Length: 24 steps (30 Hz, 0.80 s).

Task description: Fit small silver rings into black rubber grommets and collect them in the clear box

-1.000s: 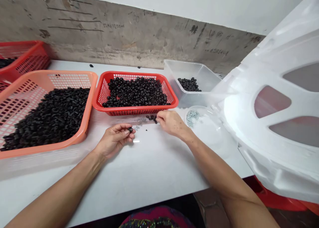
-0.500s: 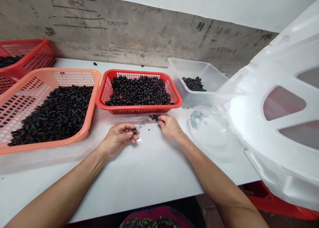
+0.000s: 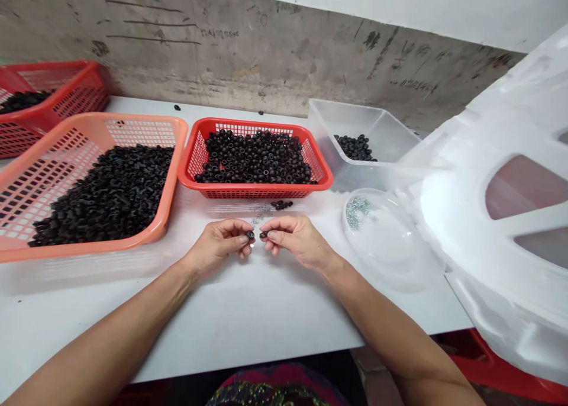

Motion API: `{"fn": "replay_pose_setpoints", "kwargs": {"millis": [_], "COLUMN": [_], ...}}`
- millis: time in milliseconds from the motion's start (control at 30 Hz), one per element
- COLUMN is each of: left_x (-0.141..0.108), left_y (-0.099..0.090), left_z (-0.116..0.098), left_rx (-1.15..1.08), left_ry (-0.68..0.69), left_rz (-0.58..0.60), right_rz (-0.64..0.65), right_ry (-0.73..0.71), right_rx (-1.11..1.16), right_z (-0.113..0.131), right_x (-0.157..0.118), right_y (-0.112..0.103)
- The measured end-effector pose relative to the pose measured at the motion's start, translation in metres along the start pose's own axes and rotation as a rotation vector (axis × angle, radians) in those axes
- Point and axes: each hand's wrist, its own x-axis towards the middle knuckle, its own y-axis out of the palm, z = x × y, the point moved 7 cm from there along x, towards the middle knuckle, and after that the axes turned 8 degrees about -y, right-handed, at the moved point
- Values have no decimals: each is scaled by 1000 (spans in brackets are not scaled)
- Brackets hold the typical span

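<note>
far off to the left of the fingers sits a red basket (image 3: 66,68) with black rings (image 3: 22,102) in it. closer to the fingers is a big orange basket (image 3: 82,245), full of short black tubes (image 3: 102,196). the left hand (image 3: 219,243) is over the white table (image 3: 244,317), and its fingers (image 3: 239,228) are closed, pinching a small black bead (image 3: 250,235) at the tips. the right hand (image 3: 295,240) faces it, with its fingers (image 3: 275,235) also closed on a small black piece (image 3: 264,234). the two pieces are near each other but not touching. just past the fingers lie a little heap of black beads (image 3: 281,205) and some tiny silver bits (image 3: 258,213). past those is a small red basket (image 3: 252,191) full of black beads (image 3: 252,157). to the right of the fingers are a clear tub (image 3: 368,122) with black beads (image 3: 355,147) in it, a round clear dish (image 3: 390,252) with silver bits (image 3: 357,212) in it, and a big white plastic shape (image 3: 457,199).
</note>
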Motion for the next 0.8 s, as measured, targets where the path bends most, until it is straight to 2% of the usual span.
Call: {"fn": "replay_pose_setpoints", "kwargs": {"millis": [367,633,800], "left_x": [0,-4,-5], "left_y": [0,4,7], "left_z": [3,-1,-2], "left_rx": [157,258,298], "left_ry": [45,78,81], "left_rz": [-7,-74,-143], "right_rz": [-65,-97,-59], "right_ry": [-60,-177,-222], "right_rx": [-217,-522,-639], "right_z": [7,10,13], "right_x": [-4,-5,-8], "right_y": [8,8,11]}}
